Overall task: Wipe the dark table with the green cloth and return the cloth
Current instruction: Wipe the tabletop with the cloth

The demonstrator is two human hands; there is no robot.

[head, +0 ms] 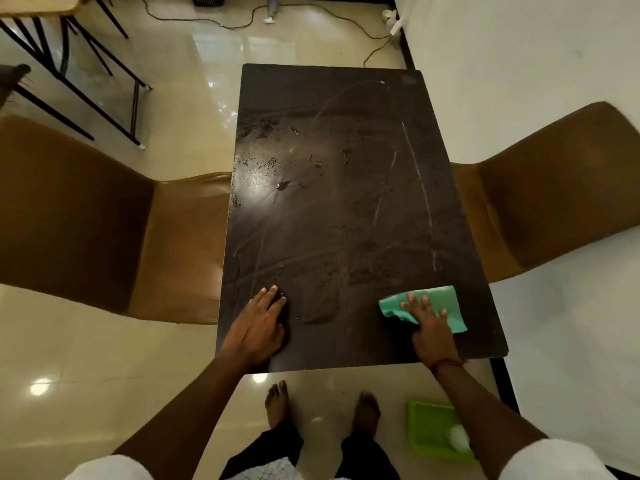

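Note:
The dark table (332, 209) stretches away from me, marked with wet streaks and droplets. The green cloth (440, 301) lies flat on its near right corner. My right hand (429, 323) presses down on the cloth with straight, spread fingers. My left hand (258, 323) rests flat on the near left part of the table top, fingers straight, holding nothing.
A brown chair (114, 244) stands at the table's left and another brown chair (554, 195) at its right. A bright green tray (436, 431) sits on the floor by my right foot. A white wall (519, 64) runs along the right. Black chair legs (86, 81) and cables lie far left.

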